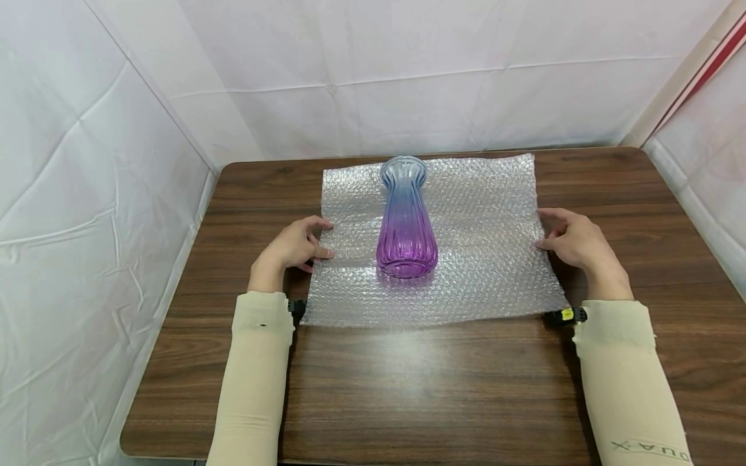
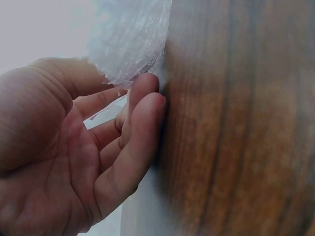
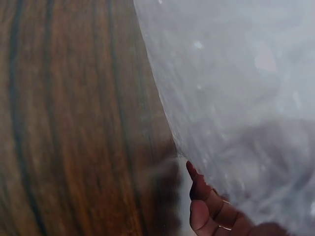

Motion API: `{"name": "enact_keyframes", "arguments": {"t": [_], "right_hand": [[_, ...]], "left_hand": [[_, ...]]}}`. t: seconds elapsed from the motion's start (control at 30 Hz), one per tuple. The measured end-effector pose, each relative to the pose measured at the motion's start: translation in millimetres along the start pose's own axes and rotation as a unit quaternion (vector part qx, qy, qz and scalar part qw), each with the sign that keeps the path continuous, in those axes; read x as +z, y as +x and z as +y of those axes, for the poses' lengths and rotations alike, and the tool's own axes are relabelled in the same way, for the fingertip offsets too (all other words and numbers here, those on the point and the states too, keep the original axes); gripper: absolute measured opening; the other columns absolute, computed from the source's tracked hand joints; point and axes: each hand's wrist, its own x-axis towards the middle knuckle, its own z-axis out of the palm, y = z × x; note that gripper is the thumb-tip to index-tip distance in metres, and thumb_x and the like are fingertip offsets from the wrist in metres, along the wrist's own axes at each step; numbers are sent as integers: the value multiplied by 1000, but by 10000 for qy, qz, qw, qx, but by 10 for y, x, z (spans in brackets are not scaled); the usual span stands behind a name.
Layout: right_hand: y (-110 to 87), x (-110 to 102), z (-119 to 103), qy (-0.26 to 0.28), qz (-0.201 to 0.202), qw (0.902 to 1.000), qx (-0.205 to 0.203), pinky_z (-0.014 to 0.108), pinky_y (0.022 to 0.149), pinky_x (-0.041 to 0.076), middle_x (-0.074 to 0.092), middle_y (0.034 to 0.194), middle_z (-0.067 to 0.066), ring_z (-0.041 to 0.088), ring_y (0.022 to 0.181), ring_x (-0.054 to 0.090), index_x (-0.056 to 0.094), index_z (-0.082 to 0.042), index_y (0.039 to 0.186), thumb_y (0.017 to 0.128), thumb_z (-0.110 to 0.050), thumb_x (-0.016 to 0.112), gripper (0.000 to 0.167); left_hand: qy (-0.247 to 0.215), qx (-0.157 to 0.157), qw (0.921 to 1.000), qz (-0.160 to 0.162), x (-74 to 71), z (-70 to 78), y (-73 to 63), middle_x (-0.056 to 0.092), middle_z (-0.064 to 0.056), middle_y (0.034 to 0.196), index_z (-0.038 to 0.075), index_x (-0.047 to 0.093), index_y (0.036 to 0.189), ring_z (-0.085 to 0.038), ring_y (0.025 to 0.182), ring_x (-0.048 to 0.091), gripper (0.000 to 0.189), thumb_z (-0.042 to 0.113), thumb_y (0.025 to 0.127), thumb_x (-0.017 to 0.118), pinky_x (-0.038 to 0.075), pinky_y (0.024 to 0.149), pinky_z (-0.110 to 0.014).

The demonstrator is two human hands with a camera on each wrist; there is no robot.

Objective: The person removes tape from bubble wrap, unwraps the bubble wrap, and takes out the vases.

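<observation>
A sheet of bubble wrap (image 1: 484,285) lies spread on the wooden table. On it, left of its middle, a ribbed glass vase (image 1: 406,223) lies on its side, blue at the flared mouth and purple at the base. The mouth points to the far edge. My left hand (image 1: 297,244) holds the sheet's left edge; the left wrist view shows the thumb above the wrap (image 2: 133,39) and fingers (image 2: 142,123) beneath. At the right edge, my right hand (image 1: 574,239) grips the sheet. Its fingers (image 3: 211,211) reach under the wrap, which partly hides them in the right wrist view.
Bare dark wood of the table (image 1: 431,388) lies in front of the sheet and at both sides. White sheeting (image 1: 408,77) hangs behind the table and along its left and right sides. A small black device (image 1: 562,316) sits at the right wrist.
</observation>
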Motion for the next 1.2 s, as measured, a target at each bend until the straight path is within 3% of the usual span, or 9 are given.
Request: {"name": "enact_keyframes", "arguments": {"t": [0.2,0.53,0.8,1.2], "right_hand": [[26,20,-6,46,88,9999,-101,37,64,39,58,93,12,24,77,49,40,-13,159,97,-18,74,71],[6,44,-52,-166,-71,9997,-193,36,66,36,58,96,13,25,76,45,55,-4,148,99,-16,67,52],[24,57,-50,-133,-235,9995,-133,35,64,36,52,93,14,24,72,45,51,-2,151,101,-18,60,53],[38,76,-49,22,-121,9999,-44,34,61,36,52,88,10,21,72,45,54,0,148,101,-21,66,53]], "left_hand": [[-4,4,10000,-8,0,-6,4,59,-15,103,22,52,148,-25,83,65,63,13,92,80,65,68,-40],[-2,37,10000,-19,8,-6,8,59,-15,104,20,52,149,-24,83,65,63,12,93,79,65,68,-39],[14,46,10000,-2,9,-18,22,59,-15,103,21,51,149,-24,82,66,64,13,92,80,64,67,-39],[26,26,10000,33,12,3,5,58,-14,102,22,52,149,-24,81,65,64,14,92,80,64,66,-39]]}}
